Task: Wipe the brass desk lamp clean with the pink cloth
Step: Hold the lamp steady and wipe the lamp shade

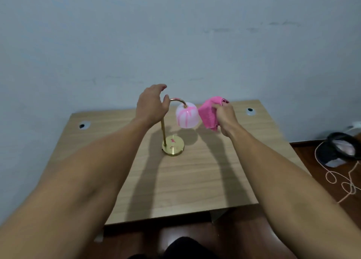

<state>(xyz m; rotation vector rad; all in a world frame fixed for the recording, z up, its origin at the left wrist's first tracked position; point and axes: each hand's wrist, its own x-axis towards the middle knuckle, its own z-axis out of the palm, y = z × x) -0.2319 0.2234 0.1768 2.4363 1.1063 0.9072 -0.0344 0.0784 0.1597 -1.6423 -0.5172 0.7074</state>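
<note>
The brass desk lamp (173, 147) stands near the middle of the wooden desk (195, 172), with a round base, a thin stem curving over at the top and a white shade (186, 117) streaked with pink drips. Pink marks also show on the base. My left hand (151, 104) hovers at the top bend of the stem, fingers curled and apart, thumb close to the brass; I cannot tell if it touches. My right hand (224, 118) grips the bunched pink cloth (211, 113) right beside the shade's right side.
The desk stands against a pale wall and has two cable holes (84, 125) (250, 111) near the back corners. On the dark floor at the right lie a black bag-like object (338, 149) and a looping pale cord (343, 182). My knees show below the desk's front edge.
</note>
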